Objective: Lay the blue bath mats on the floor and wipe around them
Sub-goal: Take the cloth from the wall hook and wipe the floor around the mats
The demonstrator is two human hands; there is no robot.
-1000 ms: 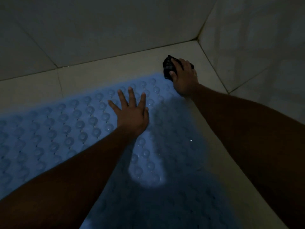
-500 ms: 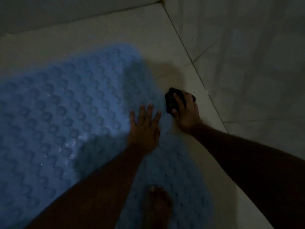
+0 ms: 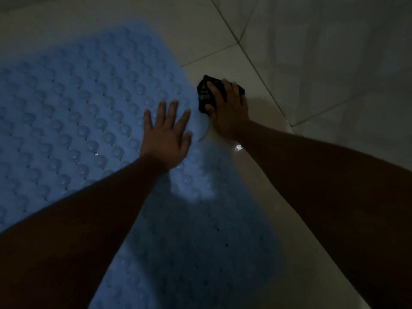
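A blue bath mat (image 3: 84, 112) with rows of round bumps lies flat on the pale tiled floor (image 3: 200, 41) in dim light. My left hand (image 3: 166, 136) rests flat on the mat near its right edge, fingers spread, holding nothing. My right hand (image 3: 229, 108) presses a dark crumpled cloth (image 3: 206, 94) onto the floor just beside the mat's right edge. A rounded tab of the mat (image 3: 204, 130) sticks out between the two hands.
A tiled wall (image 3: 334, 63) rises close on the right, leaving a narrow strip of floor beside the mat. A small bright glint (image 3: 238, 148) shows on the wet floor by my right forearm. My shadow darkens the mat's near part.
My right hand with the cloth has slid back along the mat's right edge, away from the far corner. My left hand moved to the mat's right edge. The foot seen earlier is out of view.
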